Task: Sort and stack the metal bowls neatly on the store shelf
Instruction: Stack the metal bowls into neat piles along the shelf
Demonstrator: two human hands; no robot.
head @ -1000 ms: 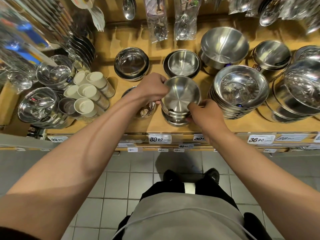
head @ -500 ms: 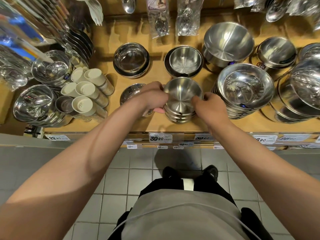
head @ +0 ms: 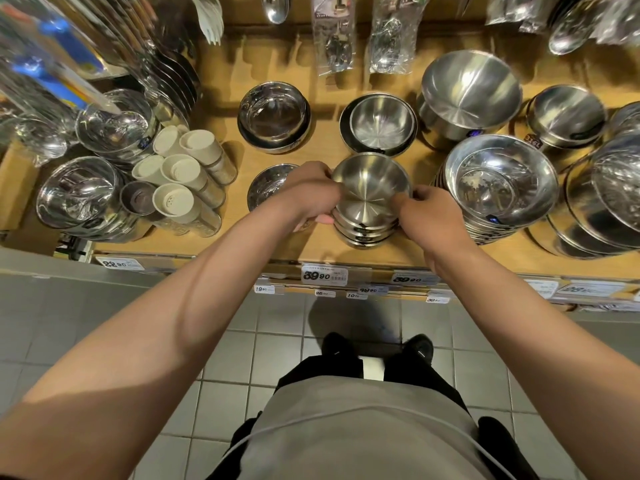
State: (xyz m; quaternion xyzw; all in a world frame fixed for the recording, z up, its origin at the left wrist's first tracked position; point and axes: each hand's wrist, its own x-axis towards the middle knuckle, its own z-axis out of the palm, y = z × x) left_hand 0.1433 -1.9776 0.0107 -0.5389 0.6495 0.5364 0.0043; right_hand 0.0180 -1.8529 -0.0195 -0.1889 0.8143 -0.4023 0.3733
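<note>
Here both hands' fingers point(head: 325, 178) seemingly clasp the bowl stack point(head: 369, 202) between them.

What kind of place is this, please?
Most likely a shop's kitchenware aisle. Price tags line the wooden shelf edge, stacks of identical metal bowls fill it, and packaged utensils hang above.

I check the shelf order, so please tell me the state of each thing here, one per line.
Left hand: grips the small bowl stack.
Right hand: grips the same stack.
Small bowl stack: nested, upright on the shelf.
Wide bowl stack: nested, untouched.
Shakers: lying down.
</note>
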